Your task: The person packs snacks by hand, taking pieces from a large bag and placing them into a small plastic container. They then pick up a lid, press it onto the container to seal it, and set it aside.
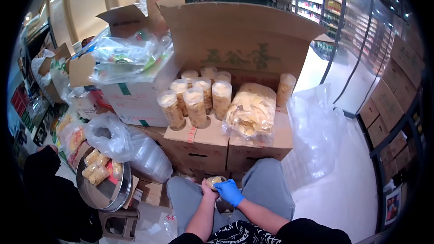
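Between my knees, my bare left hand [208, 190] is wrapped round a clear plastic jar [214, 180] with pale yellow chips in it. My right hand [229, 193], in a blue glove, has its fingers together at the jar's near right edge; whatever is between the fingertips is too small to tell. In front stand cartons [199, 151] carrying several filled clear jars [195, 106] with pale tops. Beside those jars lies a big clear bag of flat yellow chips [251, 108]. One more filled jar [285, 89] stands at its right.
On the left, a round metal sieve [122, 201] holds several filled jars lying down, above a stool [118, 223]. A roll of clear bags [149, 156] is behind it. A person's black sleeve [43, 162] shows at far left. Clear plastic sheeting [314, 131] hangs on the right.
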